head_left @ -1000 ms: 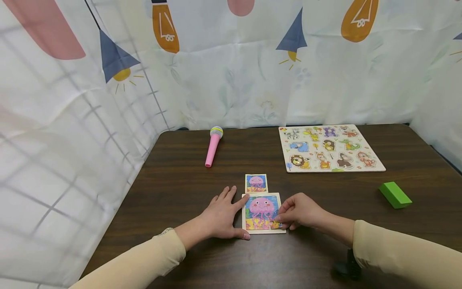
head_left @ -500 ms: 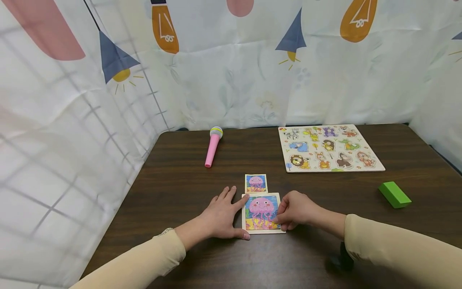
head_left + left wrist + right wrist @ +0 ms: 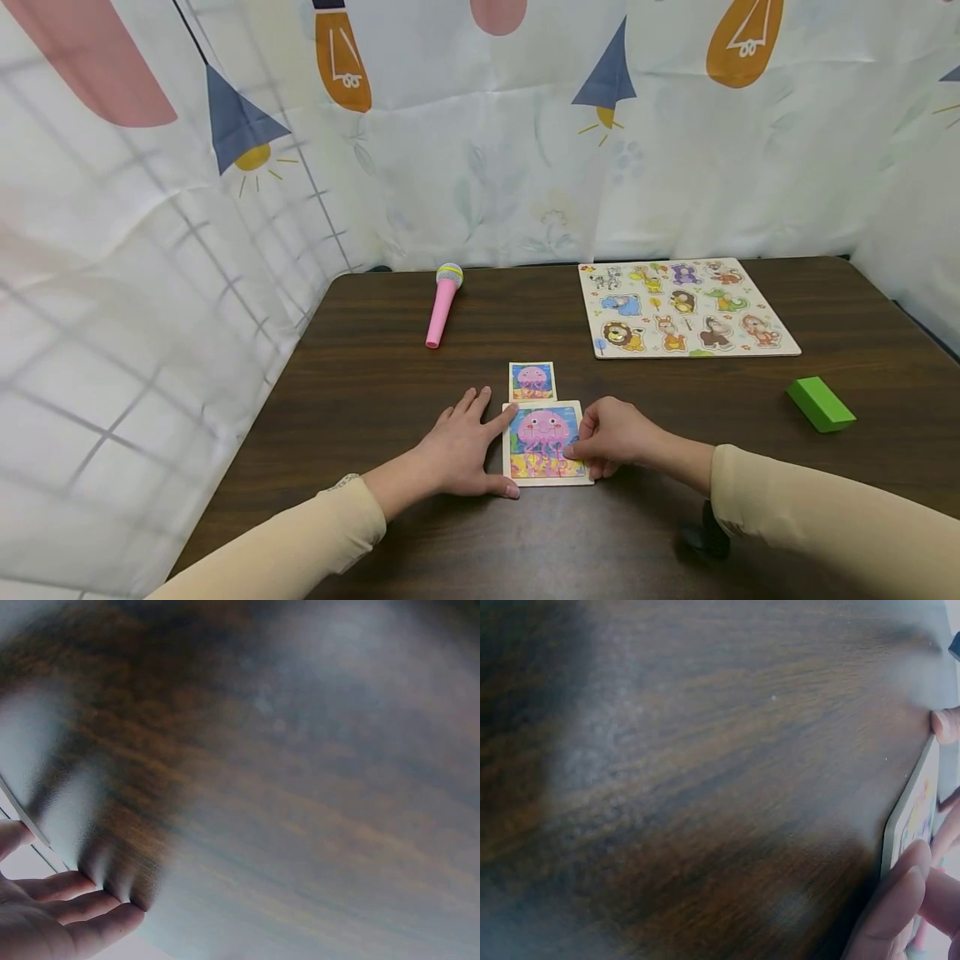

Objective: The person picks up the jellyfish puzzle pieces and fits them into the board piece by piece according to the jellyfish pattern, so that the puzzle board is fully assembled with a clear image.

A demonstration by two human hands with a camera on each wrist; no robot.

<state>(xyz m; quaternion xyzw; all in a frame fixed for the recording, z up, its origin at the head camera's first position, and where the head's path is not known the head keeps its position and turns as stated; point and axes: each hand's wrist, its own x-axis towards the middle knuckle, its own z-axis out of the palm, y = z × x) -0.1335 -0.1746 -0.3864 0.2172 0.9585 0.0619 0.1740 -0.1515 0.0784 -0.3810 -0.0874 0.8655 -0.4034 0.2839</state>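
A square jellyfish jigsaw puzzle [image 3: 543, 433] in a pale tray lies flat on the dark table, its picture pieces sitting level inside the border. My left hand [image 3: 465, 450] rests at its left side with fingers spread, index fingertip at the upper left corner and thumb by the lower left. At the right edge, my right hand [image 3: 617, 437] has its thumb on the lower right of the picture and its other fingers curled by the border. The right wrist view shows that thumb [image 3: 900, 889] over the puzzle's edge. A small jellyfish card [image 3: 532, 381] touches the tray's far side.
A pink toy microphone [image 3: 443, 304] lies farther back on the left. The animal peg board [image 3: 686, 308] occupies the back right, and a green block [image 3: 821, 405] is right of my right hand. Behind the table [image 3: 375, 350] hangs a patterned curtain [image 3: 480, 167].
My right hand has shifted slightly left, its thumb moving farther onto the picture. The lower right piece, raised a second ago, now lies level. My left hand has stayed still.
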